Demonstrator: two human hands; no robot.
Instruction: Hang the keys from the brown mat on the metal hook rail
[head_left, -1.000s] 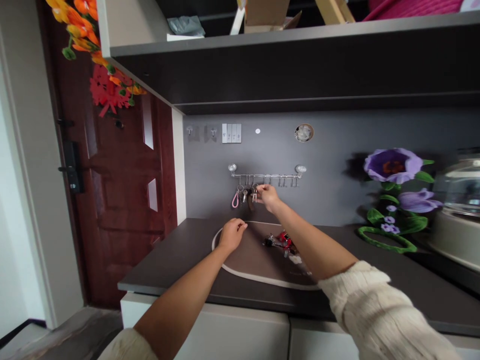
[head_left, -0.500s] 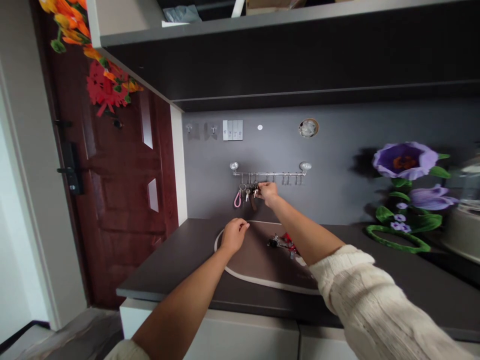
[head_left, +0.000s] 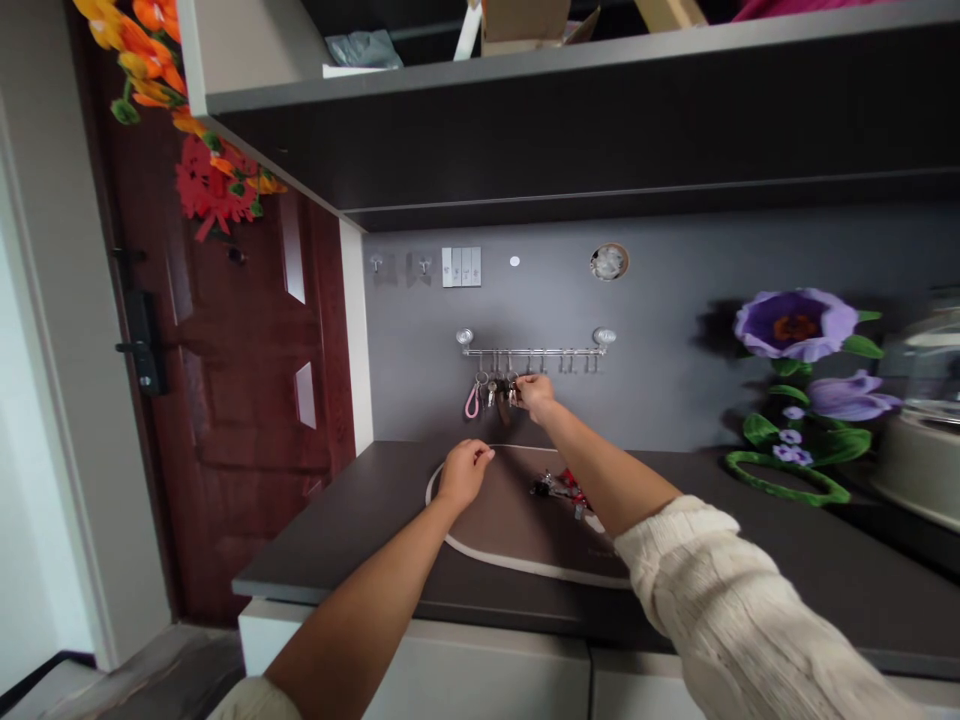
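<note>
A chrome hook rail (head_left: 559,351) is fixed to the grey wall. Several key bunches hang at its left end, one with a pink loop (head_left: 472,401). My right hand (head_left: 535,395) reaches up to the rail and pinches a bunch of keys (head_left: 511,387) at a hook. My left hand (head_left: 464,472) hovers over the left end of a brown oval mat (head_left: 510,520) on the dark counter, fingers curled in with nothing visible in them. More keys with a red tag (head_left: 561,485) lie on the mat behind my right forearm.
A dark red door (head_left: 225,380) with a black handle stands at left. A purple felt flower (head_left: 796,325) sits at the right of the counter beside a pot with a glass lid (head_left: 919,420). A dark cabinet (head_left: 600,130) hangs overhead. Switches (head_left: 461,266) and small hooks are on the wall.
My right hand has stayed at the hook rail, shifting the key bunch slightly. My left hand has barely moved. The view has wobbled a little.
</note>
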